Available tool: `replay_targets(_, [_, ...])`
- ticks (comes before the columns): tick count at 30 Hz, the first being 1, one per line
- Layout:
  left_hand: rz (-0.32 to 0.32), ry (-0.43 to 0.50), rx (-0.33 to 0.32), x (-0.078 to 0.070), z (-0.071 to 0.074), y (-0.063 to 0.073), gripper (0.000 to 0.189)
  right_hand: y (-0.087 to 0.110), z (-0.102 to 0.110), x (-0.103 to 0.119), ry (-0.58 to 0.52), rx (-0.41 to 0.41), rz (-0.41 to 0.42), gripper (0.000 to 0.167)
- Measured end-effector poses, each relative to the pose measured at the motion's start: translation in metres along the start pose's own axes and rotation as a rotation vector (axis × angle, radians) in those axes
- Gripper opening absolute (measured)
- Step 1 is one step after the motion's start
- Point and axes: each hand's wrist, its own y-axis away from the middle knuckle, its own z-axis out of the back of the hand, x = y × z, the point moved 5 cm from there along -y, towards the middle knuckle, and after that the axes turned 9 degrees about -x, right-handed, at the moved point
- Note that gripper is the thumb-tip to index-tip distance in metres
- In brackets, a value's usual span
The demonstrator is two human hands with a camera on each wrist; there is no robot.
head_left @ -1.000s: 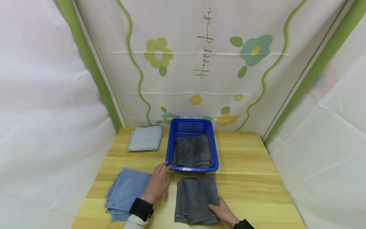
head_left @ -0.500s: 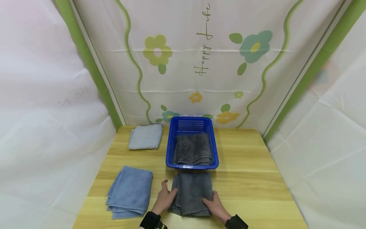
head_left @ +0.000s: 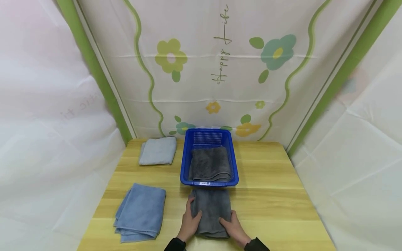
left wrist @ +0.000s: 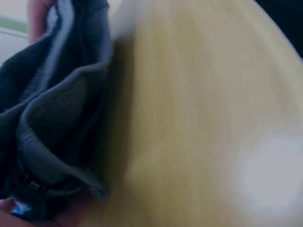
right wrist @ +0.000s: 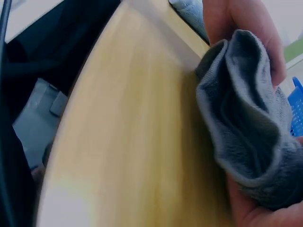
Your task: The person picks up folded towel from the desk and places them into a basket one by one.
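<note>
Between both hands is a folded dark grey towel (head_left: 211, 212), at the near side of the table in the head view. My left hand (head_left: 189, 220) grips its left edge, thumb on top. On the opposite edge my right hand (head_left: 235, 228) holds it the same way, thumb over the cloth and fingers underneath. The right wrist view shows the towel's folded layers (right wrist: 246, 113) gaping at the near end, raised off the wood. In the left wrist view the towel (left wrist: 57, 104) hangs at the left, with fingers partly hidden behind it.
A blue basket (head_left: 235, 174) with another dark grey towel (head_left: 210, 164) inside stands just beyond the hands. Folded blue towels (head_left: 141, 211) lie at the left on the wooden table (head_left: 270, 198). A pale grey-blue towel (head_left: 158, 151) sits at the back left.
My left hand has come from the basket's rim to the grey towel's left edge and now grips it. The towel looks narrower, its left layers gathered in; the right hand keeps its hold.
</note>
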Motion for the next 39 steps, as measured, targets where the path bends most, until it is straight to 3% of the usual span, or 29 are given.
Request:
replay_targets(5, [0.016, 0.047, -0.002, -0.006, 0.007, 0.009, 0.053, 0.01, 0.003, 0.007, 0.05, -0.084, 0.072, 0.067])
replay_targets(9, [-0.018, 0.083, -0.023, -0.024, 0.02, 0.024, 0.051, 0.03, 0.006, 0.023, 0.025, -0.089, 0.127, 0.066])
replay_targets(13, [-0.134, 0.113, -0.018, -0.055, 0.037, 0.029, 0.051, 0.045, 0.01, 0.05, -0.062, -0.101, 0.21, 0.06])
replay_targets(16, [-0.244, 0.145, 0.001, -0.082, 0.048, 0.018, 0.052, 0.045, 0.018, 0.078, -0.105, -0.156, 0.291, 0.056])
replay_targets(20, [-0.426, 0.164, -0.011, -0.121, 0.056, -0.018, 0.056, 0.027, 0.032, 0.129, -0.081, -0.205, 0.396, 0.057])
replay_targets(24, [-0.545, 0.134, -0.015, -0.159, 0.058, -0.069, 0.057, -0.011, 0.046, 0.183, -0.027, -0.182, 0.464, 0.062])
replay_targets(27, [-0.551, 0.078, 0.006, -0.179, 0.054, -0.109, 0.056, -0.044, 0.053, 0.212, 0.009, -0.114, 0.467, 0.068])
replay_targets(30, [-0.534, 0.003, 0.037, -0.187, 0.047, -0.143, 0.056, -0.075, 0.055, 0.228, 0.057, -0.065, 0.447, 0.069])
replay_targets(35, [-0.509, -0.139, 0.07, -0.185, 0.03, -0.183, 0.054, -0.118, 0.053, 0.227, 0.19, -0.116, 0.379, 0.073])
replay_targets(39, [-0.399, -0.25, 0.126, -0.173, 0.018, -0.208, 0.054, -0.15, 0.045, 0.212, 0.213, -0.121, 0.272, 0.079])
